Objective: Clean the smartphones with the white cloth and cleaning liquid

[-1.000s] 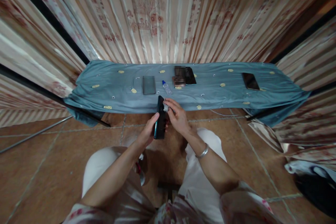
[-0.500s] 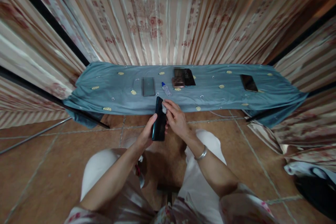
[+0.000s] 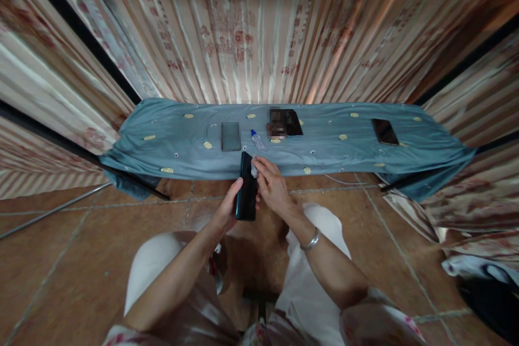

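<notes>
Left fingers (image 3: 235, 187) wrap a dark phone (image 3: 245, 197), right fingers (image 3: 266, 167) pinch a white wad (image 3: 254, 169) against it, a bottle (image 3: 258, 142) lying beyond them.

Phone (image 3: 246, 194) partly hides left hand (image 3: 227, 206), right hand (image 3: 275, 188) partly covers white wad (image 3: 254, 170), pixelation masks dark item (image 3: 278, 122), right edge crops black object (image 3: 492, 305).

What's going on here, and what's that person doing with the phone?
The person's left hand is holding a dark phone upright-ish over the near edge of the cloth-covered table. The right hand pinches a small whitish wad against or just over the phone's upper part; I can't tell which. On the table are a clear bottle with a blue top and, farther right, a dark flat device.
</notes>
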Demonstrator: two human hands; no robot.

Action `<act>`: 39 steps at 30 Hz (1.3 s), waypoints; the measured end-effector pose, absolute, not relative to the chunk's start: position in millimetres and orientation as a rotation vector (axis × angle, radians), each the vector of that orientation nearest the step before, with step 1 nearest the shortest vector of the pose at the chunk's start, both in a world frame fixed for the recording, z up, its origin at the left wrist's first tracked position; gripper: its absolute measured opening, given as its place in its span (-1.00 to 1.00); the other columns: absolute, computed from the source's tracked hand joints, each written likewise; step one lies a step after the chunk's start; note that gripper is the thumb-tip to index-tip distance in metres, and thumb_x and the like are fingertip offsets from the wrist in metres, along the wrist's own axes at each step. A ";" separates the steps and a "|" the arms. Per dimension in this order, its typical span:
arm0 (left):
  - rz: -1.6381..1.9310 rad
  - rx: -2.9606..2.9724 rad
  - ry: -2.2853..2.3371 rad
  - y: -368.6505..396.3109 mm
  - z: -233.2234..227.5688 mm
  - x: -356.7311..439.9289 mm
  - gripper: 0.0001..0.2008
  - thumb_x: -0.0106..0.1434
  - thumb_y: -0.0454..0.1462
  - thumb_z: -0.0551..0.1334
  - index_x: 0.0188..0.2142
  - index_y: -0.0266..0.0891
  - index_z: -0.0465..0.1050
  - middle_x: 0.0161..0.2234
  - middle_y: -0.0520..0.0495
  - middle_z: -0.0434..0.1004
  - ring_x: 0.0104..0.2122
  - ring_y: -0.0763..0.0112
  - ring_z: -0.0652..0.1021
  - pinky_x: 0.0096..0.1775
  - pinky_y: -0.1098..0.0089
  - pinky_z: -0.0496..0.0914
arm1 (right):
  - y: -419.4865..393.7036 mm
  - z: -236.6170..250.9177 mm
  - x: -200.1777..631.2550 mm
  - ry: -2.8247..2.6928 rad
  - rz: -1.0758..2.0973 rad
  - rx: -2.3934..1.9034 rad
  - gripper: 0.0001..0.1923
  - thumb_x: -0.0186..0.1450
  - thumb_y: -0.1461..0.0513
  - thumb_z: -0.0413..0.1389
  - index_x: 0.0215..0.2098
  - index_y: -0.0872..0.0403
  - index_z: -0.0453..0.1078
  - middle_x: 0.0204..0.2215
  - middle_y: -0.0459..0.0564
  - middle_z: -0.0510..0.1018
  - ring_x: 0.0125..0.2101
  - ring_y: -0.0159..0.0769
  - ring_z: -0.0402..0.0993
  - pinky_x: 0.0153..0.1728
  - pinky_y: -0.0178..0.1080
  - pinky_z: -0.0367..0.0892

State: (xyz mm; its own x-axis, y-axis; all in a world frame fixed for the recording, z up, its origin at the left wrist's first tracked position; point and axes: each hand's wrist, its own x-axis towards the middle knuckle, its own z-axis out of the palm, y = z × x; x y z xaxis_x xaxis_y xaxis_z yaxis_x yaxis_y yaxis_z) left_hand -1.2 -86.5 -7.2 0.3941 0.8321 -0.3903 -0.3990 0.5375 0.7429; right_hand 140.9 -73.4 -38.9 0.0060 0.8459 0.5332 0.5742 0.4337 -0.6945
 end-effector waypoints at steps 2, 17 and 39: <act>0.862 0.594 0.825 -85.8 -6.1 -1.5 -0.64 0.28 -0.03 0.17 -0.25 -0.32 0.49 -0.42 -0.11 0.59 -0.51 0.38 0.56 -0.47 0.39 0.48 | -73.8 -38.7 140.5 -1.690 0.344 -1.249 -0.55 0.40 0.28 -0.12 0.19 -0.01 0.34 0.17 0.08 0.41 0.17 -0.20 0.30 0.19 -0.01 0.26; 0.879 0.555 0.796 -81.2 1.0 -6.6 -0.53 0.29 0.04 0.11 -0.31 -0.35 0.52 -0.47 -0.13 0.57 -0.55 0.38 0.54 -0.48 0.39 0.47 | -77.5 -40.7 136.9 -1.690 0.378 -1.252 -0.56 0.39 0.28 -0.12 0.17 0.01 0.38 0.17 0.11 0.40 0.16 -0.19 0.32 0.14 -0.06 0.33; 0.948 0.536 0.870 -75.2 -6.6 0.9 -0.75 0.19 -0.15 0.29 -0.22 -0.28 0.57 -0.35 -0.02 0.64 -0.36 0.39 0.60 -0.22 0.40 0.46 | -86.7 -33.8 129.2 -1.672 0.399 -1.170 -0.57 0.43 0.25 -0.13 0.19 -0.01 0.35 0.17 0.10 0.41 0.17 -0.23 0.31 0.21 -0.06 0.24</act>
